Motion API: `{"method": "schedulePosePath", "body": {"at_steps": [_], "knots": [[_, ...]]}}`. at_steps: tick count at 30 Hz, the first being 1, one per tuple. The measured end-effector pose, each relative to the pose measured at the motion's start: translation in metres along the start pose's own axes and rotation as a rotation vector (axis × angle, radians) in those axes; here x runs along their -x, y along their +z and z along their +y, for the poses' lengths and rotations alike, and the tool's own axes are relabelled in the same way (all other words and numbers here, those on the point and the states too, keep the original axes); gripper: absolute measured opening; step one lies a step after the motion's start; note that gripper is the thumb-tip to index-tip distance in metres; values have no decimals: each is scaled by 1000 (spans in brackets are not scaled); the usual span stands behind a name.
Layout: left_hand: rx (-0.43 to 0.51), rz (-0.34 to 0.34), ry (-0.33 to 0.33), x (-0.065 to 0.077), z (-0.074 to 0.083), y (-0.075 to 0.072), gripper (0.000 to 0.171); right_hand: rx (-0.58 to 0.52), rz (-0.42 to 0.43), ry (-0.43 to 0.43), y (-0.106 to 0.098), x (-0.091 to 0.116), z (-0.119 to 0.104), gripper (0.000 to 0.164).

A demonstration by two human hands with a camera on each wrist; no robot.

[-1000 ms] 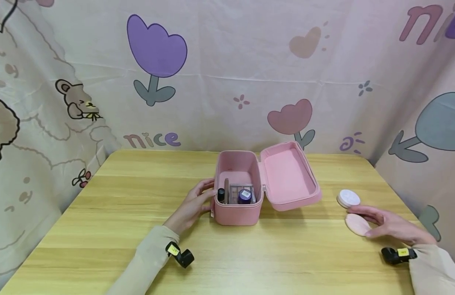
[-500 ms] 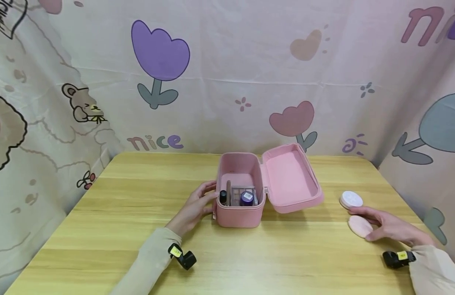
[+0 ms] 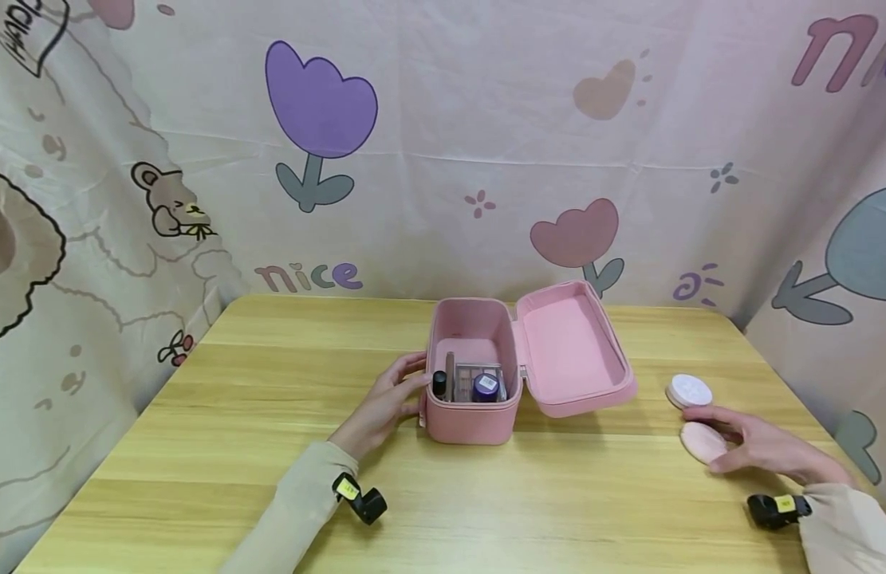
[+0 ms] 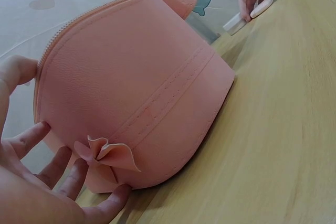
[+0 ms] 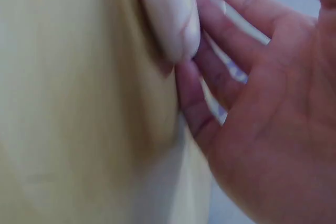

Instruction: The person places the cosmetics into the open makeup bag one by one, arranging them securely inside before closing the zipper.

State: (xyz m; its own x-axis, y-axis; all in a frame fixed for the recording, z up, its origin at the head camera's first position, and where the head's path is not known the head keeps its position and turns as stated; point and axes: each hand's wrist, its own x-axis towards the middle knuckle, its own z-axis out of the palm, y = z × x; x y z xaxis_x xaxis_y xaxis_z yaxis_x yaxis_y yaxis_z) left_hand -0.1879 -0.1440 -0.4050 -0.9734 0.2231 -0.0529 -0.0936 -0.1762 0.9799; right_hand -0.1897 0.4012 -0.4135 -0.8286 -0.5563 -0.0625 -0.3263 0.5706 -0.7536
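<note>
Right hand, thumb and fingers curled about the edge of a pink puff beside a white disc over the worktop, had what appeared a rim-only grip; the puff might have slipped, or the fingers nudged the disc. Left hand, fingers loosely spread, rested against the pink case, which a harder push could have shifted.

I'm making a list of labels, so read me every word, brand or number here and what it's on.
"nice": on the cloth backdrop, low, left of centre.
"ni", then cut off by the edge: same backdrop, top right.
Too small: the white label on the blue jar and the yellow stickers on the wrist cameras.
Unreadable: slanted letters, upper left of the backdrop.
</note>
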Motion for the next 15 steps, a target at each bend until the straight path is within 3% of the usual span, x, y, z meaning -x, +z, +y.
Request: {"method": "schedulePosePath", "body": {"at_steps": [2, 6, 15], "knots": [[3, 3, 0, 0, 1, 0, 53, 83, 20, 48, 1, -3, -3, 63], [5, 1, 2, 1, 1, 0, 53, 139, 28, 114, 4, -8, -9, 62], [13, 4, -2, 0, -1, 1, 52, 132, -36, 100, -3, -9, -19, 58]]}}
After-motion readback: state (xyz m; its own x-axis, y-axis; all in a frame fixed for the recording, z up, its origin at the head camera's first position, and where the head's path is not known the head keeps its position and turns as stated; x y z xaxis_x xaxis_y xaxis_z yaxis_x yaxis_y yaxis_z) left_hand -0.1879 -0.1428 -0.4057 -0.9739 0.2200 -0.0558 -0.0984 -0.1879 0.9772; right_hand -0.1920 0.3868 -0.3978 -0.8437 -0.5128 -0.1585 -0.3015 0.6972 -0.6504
